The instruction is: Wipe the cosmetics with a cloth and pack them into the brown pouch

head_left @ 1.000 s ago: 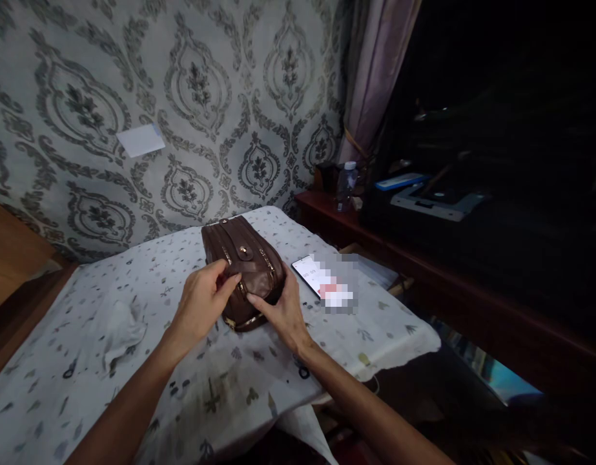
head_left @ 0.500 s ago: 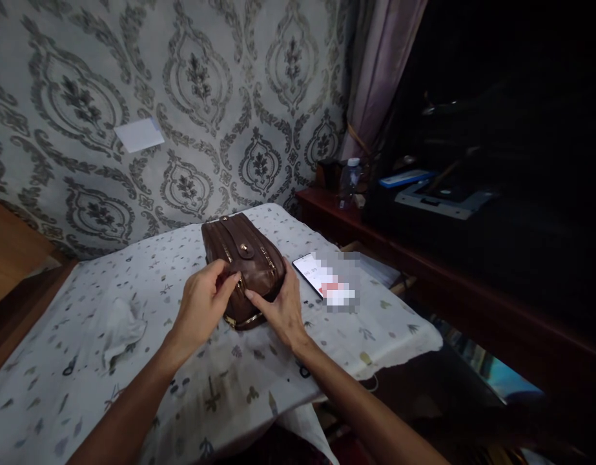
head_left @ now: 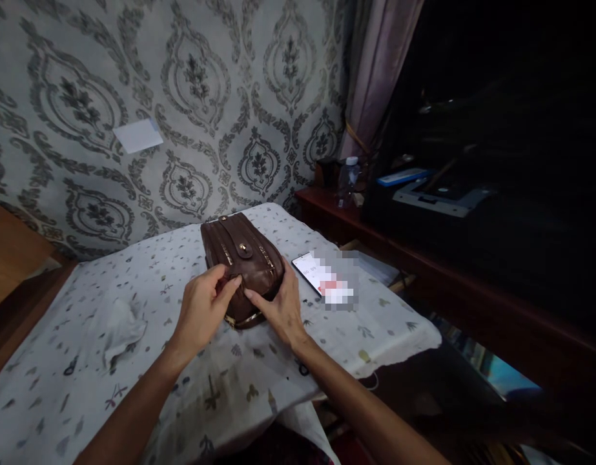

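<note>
A brown leather-like bag (head_left: 259, 278) with gold zippers and a snap-buttoned strap (head_left: 243, 248) lies on a patterned white cloth (head_left: 181, 400). At its near part, the thumb and index finger of my left hand (head_left: 203, 303) are pinched at a zipper; the small pull between the fingertips is mostly hidden. My right hand (head_left: 282, 307) wraps round the bag's right edge, its thumb pressed on top close to the left thumb. Along the bag's near end another gold zipper (head_left: 252, 318) shows. Beyond the right hand lies a lit phone (head_left: 314, 274), partly pixelated.
A crumpled white cloth (head_left: 123, 329) lies to the left. At the back right, a clear bottle (head_left: 347, 184) stands on a dark red wooden ledge (head_left: 321, 203). Patterned wallpaper (head_left: 195, 84) rises behind, and a large dark screen-like surface (head_left: 511, 129) takes up the right.
The bag and both hands stay nearly in place. My left fingers have shifted very slightly at the zipper, and the view has moved a little.
</note>
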Available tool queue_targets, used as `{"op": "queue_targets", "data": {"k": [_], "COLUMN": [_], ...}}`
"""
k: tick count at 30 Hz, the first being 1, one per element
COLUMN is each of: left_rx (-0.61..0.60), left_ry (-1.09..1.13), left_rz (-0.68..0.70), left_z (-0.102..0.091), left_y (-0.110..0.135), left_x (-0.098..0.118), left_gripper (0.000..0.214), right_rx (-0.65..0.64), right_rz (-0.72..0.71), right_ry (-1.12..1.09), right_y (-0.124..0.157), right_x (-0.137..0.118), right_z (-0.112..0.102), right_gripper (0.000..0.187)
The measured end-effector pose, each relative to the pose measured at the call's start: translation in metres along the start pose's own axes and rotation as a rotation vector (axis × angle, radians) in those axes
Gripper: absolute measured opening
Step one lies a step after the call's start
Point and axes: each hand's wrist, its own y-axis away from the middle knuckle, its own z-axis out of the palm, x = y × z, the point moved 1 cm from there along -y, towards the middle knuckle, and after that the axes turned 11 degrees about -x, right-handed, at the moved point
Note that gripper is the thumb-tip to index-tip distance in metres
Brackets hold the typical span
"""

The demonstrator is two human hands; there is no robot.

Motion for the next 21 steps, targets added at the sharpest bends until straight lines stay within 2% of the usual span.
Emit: {"op": "queue_targets", "data": {"k": [21], "left_rx": [-0.029], "left_ry": [-0.071], "left_rz": [0.07], "left_z": [-0.002], "left_y": [0.0036], "left_x": [0.0043], "left_gripper": [0.032], "right_rx": [0.002], "right_rz": [-0.009], "right_ry": [0.008], "right_y": [0.0002], "right_x": [0.0002], "right_z": [-0.0016], "right_gripper": [0.099]}}
